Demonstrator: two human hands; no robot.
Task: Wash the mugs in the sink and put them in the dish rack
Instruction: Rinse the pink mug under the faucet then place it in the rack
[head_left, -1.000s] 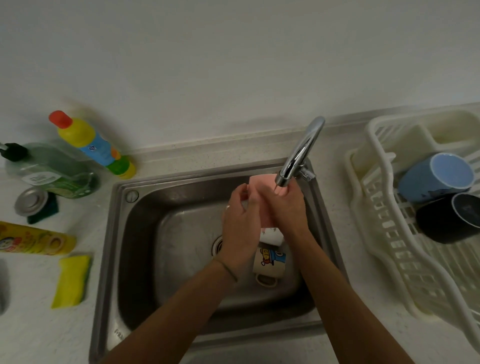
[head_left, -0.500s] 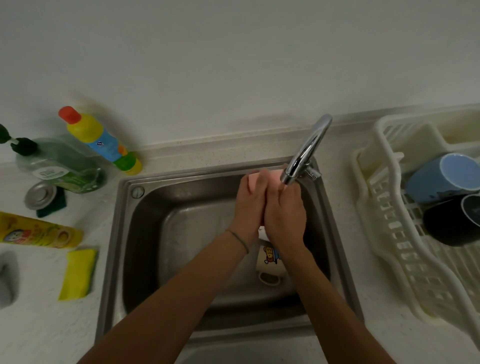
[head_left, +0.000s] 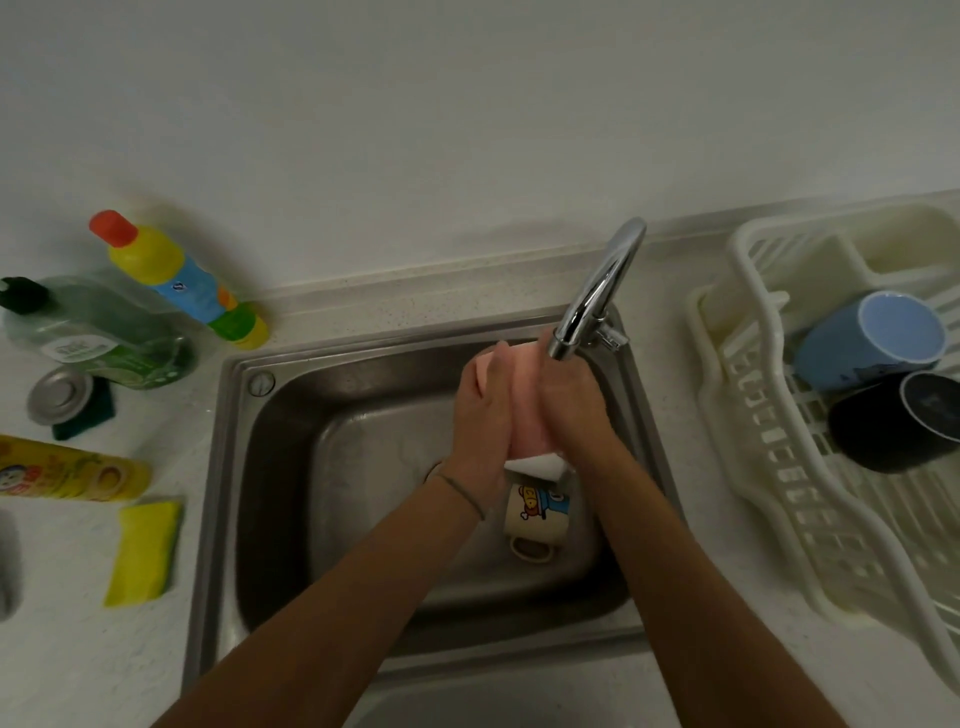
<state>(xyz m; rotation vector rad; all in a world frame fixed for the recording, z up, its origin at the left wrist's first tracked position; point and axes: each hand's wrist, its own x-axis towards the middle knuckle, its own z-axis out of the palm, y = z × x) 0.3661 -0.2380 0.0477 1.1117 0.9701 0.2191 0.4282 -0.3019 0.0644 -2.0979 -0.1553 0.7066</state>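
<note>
I hold a pink mug (head_left: 527, 405) with a white end between both hands, right under the spout of the chrome tap (head_left: 597, 291). My left hand (head_left: 480, 415) grips its left side, and my right hand (head_left: 574, 405) wraps round its right side. Most of the mug is hidden by my fingers. Below it, a cream cartoon mug (head_left: 537, 514) lies on the floor of the steel sink (head_left: 332, 467) with its handle toward me. A blue mug (head_left: 867, 343) and a black mug (head_left: 893, 426) lie on their sides in the white dish rack (head_left: 753, 415) at the right.
On the counter left of the sink stand a green soap bottle (head_left: 98, 338) and a yellow cleaner bottle (head_left: 176, 280). A metal drain plug (head_left: 60, 395), a lying yellow tube (head_left: 67, 470) and a yellow sponge (head_left: 143, 551) are nearer me.
My left hand has moved up and right, closing against the pink mug beside my right hand. The mug stays under the spout.
</note>
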